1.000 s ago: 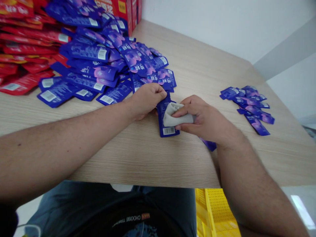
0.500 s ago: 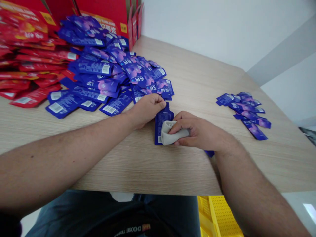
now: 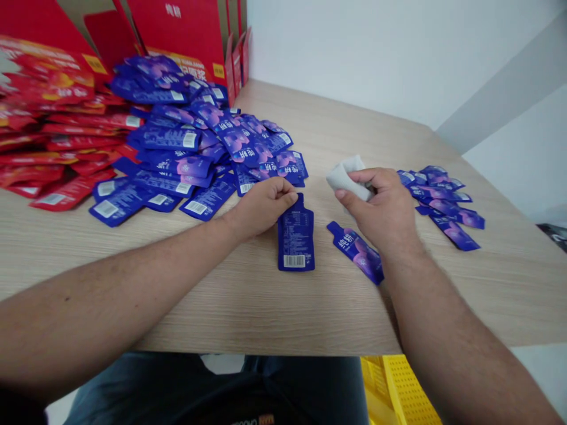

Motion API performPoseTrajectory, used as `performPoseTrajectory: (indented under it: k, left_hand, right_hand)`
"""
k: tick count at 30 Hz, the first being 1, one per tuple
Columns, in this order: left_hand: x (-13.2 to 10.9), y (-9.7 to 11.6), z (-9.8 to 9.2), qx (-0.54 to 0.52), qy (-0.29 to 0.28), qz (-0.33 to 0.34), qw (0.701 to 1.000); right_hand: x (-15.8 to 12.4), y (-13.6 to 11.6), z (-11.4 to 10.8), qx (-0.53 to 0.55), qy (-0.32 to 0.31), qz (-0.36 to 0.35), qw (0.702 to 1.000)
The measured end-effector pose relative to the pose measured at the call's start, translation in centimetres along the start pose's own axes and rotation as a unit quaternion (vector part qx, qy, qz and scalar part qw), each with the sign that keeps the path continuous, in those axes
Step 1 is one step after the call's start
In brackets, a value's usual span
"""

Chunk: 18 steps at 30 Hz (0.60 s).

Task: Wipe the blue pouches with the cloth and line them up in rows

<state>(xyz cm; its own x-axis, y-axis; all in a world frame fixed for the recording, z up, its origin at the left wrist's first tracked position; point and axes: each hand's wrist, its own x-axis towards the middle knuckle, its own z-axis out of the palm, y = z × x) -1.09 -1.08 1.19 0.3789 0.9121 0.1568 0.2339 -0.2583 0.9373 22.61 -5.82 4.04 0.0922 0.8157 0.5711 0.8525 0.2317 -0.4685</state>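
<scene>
Pinching blu pouch (image 3: 297, 236), L hand (image 3: 263, 206) | barcode (image 3: 295, 261) nr btm | R hand (image 3: 384, 206) grips cloth (image 3: 348, 177)

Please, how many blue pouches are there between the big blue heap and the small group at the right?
2. The barcode-up pouch has its neck at the left hand; the front-up pouch lies near the right hand. Others could be hidden under the hands.

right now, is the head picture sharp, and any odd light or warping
Head view: soft, fairly even light; the barcode on the blue pouch at the left hand shows distinct bars, but its fine print is too small to read; red pouches look softer toward the left edge; the left forearm looks enlarged near the corner, probably wide-lens stretch.
</scene>
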Motion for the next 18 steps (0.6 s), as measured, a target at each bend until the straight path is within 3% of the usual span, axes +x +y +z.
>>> performPoseTrajectory:
  k: [4, 10, 18]
  left_hand:
    - [0.3, -0.2, -0.2, -0.025, 0.017, 0.021, 0.999]
    - [0.9, -0.3, -0.9, -0.1, 0.054, -0.003, 0.994]
    - [1.4, -0.1, -1.9, -0.07, 0.101, 0.015, 0.992]
  right_hand:
    - [-0.2, 0.1, 0.5, -0.002, 0.009, -0.01, 1.0]
    - [-0.1, 0.7, 0.7, -0.007, 0.02, -0.005, 1.0]
    - [-0.2, 1.0, 0.9, 0.008, 0.009, -0.011, 1.0]
